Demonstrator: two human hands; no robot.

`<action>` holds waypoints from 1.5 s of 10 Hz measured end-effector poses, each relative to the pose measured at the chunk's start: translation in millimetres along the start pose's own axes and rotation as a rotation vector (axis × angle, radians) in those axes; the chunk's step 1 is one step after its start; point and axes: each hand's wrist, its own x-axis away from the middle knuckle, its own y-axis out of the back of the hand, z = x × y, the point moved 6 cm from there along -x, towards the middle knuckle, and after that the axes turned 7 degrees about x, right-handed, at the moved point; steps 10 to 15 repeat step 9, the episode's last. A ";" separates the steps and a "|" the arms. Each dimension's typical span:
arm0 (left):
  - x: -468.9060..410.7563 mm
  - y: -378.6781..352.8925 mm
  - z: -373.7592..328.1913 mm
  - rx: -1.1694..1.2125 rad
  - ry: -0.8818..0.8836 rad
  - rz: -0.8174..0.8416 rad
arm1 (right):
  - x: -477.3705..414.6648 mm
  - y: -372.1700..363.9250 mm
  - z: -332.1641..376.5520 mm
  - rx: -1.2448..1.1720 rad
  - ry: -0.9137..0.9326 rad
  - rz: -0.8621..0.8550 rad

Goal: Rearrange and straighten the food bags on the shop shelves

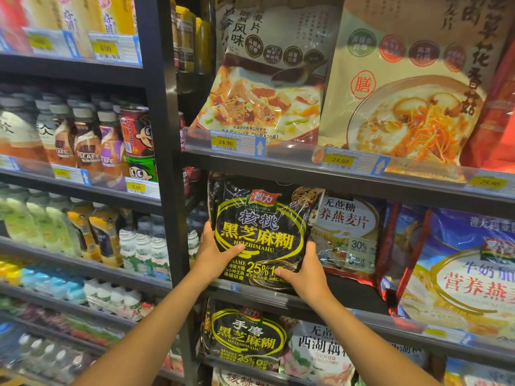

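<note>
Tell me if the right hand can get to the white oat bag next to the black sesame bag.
Probably yes. The white oat bag stands just right of the black sesame bag, front face open, nothing before it. But the right hand is gripping the black bag with the left hand, so it must let go first.

**Readable text on shelves**

I read "HEIZHIMAHU", "SESAME" and "25%" on the black bag [259, 235]. Same "HEIZHIMAHU", "SESAME", "25%" on the lower black bag [245, 338]. Oat bag [348, 235] beside it shows "30%". Two price tags, first tag [237, 143] and second tag [348, 161], both say "24.90". Drinks-side tag [138, 188] says "5.50". Coffee bottles [87, 140] show "SCAFE", partly cut off.
</note>
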 end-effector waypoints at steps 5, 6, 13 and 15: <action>15.7 -4.0 6.4 -0.011 -0.017 -0.063 | 18.1 11.1 -0.3 0.046 0.001 -0.001; 20.0 -3.8 4.7 -0.021 -0.013 -0.090 | 19.9 18.3 1.3 0.071 0.016 0.030; 45.3 -15.0 -12.6 -0.249 -0.064 -0.130 | 27.3 61.7 -5.9 0.341 0.001 0.158; 45.3 -15.0 -12.6 -0.249 -0.064 -0.130 | 27.3 61.7 -5.9 0.341 0.001 0.158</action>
